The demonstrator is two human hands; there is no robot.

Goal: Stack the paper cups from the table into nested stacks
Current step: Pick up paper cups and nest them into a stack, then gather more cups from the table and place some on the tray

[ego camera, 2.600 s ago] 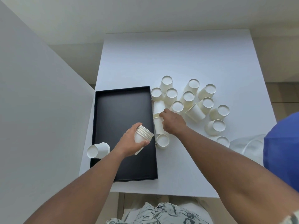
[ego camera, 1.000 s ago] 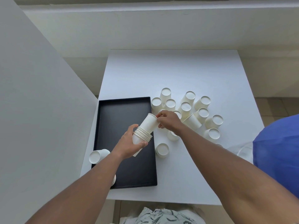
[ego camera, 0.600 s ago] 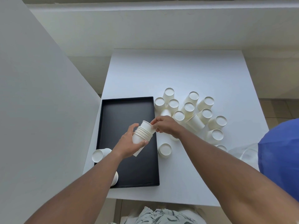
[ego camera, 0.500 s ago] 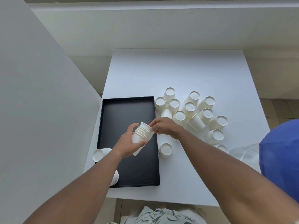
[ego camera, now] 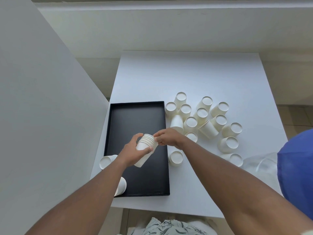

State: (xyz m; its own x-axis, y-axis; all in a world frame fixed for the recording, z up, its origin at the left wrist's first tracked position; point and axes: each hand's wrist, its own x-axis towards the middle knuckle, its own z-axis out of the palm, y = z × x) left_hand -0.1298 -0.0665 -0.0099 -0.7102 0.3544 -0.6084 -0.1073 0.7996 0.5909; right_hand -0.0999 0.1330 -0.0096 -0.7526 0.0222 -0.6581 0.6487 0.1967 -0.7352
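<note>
- Gripping the stack [ego camera: 145, 150] round its middle, the left hand [ego camera: 133, 152] has fingers and thumb curled about it; the stack tilts, rims toward 1 o'clock, over the tray [ego camera: 135, 122].
- Right hand [ego camera: 166, 137] sits just at 3 o'clock of the stack, fingertips pinched at its rims.
- Loose cups [ego camera: 203, 119] cluster on the table [ego camera: 186, 73] from 1 to 3 o'clock of the hands, most upside down, a few tipped.
- One cup [ego camera: 176, 158] stands at 5 o'clock of the right hand, beside the tray's edge.
- Two cups [ego camera: 106, 161] lie at the tray's left edge, 7 to 8 o'clock of the left hand.
- Blue cloth [ego camera: 298, 173] at far right.
</note>
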